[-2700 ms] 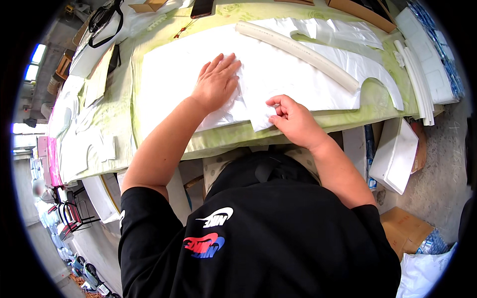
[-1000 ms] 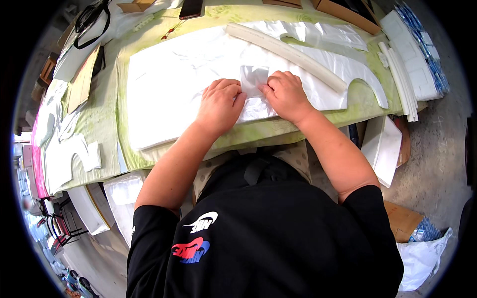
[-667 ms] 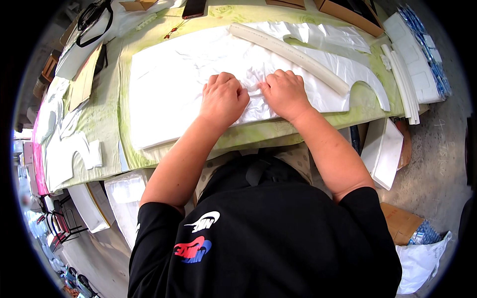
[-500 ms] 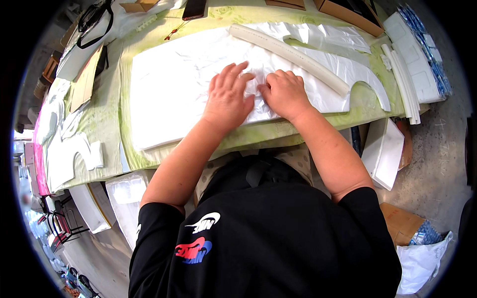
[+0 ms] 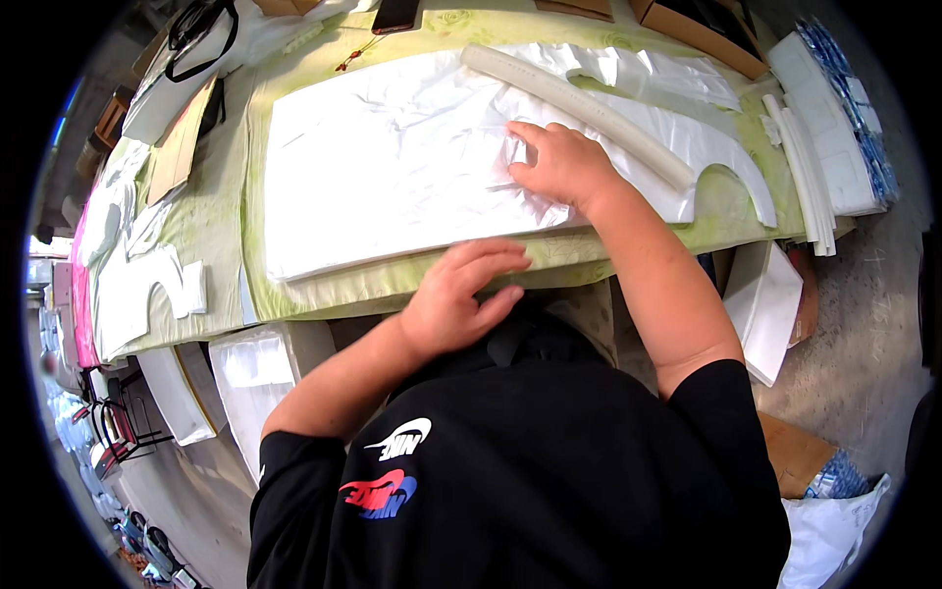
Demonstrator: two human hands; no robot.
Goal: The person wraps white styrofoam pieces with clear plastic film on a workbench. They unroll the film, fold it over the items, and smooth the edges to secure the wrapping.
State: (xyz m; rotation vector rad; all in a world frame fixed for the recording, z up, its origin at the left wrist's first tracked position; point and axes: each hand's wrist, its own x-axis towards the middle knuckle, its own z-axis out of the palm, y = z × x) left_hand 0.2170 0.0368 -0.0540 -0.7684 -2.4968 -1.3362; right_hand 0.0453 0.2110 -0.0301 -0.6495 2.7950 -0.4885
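A stack of thin, glossy white plastic sheets (image 5: 363, 177) lies on the table, its right end cut into curved, strap-like shapes. My right hand (image 5: 564, 167) rests on the crinkled middle of the top sheet, thumb and index finger apart. Near the table's front edge, close to my body, hovers my left hand (image 5: 466, 299), its fingers stretched to the right and slightly blurred, holding nothing. A cream plastic pipe (image 5: 579, 113) lies slantwise across the sheets, beyond my right hand.
A green patterned cloth (image 5: 221, 226) covers the table. White cut pieces (image 5: 123, 299) lie at the left, beside a cardboard piece (image 5: 182, 147). Thin white tubes (image 5: 807, 187) and blue-white packs (image 5: 849, 108) stand at the right. A phone (image 5: 396, 14) and open carton (image 5: 702, 34) sit at the back.
My left hand has come off the sheets toward my body. My right hand has stayed on the stack, its thumb and index finger now more spread. The top sheet looks more crinkled.
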